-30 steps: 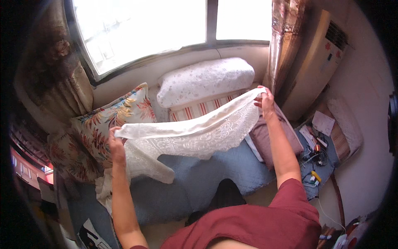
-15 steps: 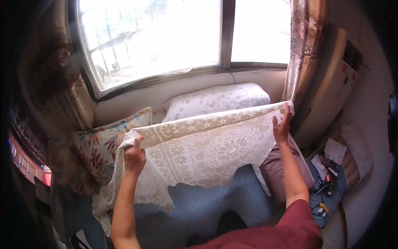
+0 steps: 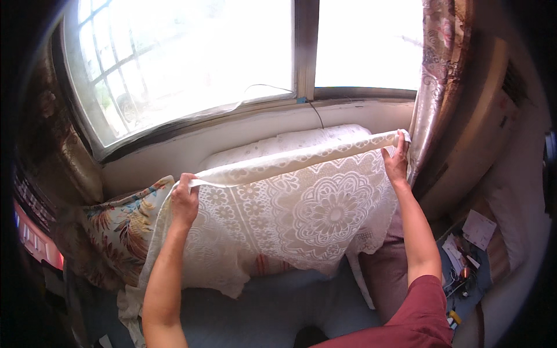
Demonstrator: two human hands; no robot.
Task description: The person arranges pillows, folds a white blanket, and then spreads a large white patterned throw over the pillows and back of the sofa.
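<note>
A: Where to look first for the lace cloth (image 3: 333,214)?

B: Up between left hand (image 3: 184,204) and right hand (image 3: 398,165), hanging over the window side of the blue cover (image 3: 290,310). Impossible to tell whether touching it at the left.

A: And the fingers?

B: Closed around the folded upper edge on the left; gripping the upper corner on the right, with thumb spread apart.

A: Anything different from a second ago?

B: Less sag along the top, more lace on show, round motif now in full view. Probably better spread, with less slack to control.

A: And around it?

B: Below the hem, a bit of red-striped fabric (image 3: 270,265). Along the window-side edge, a pale bolster (image 3: 284,144); toward the left end, a floral cushion (image 3: 125,232); toward the right end, a mauve cushion (image 3: 386,275). Farther right, papers (image 3: 479,229); beyond the bolster, a bright window (image 3: 203,58).
</note>
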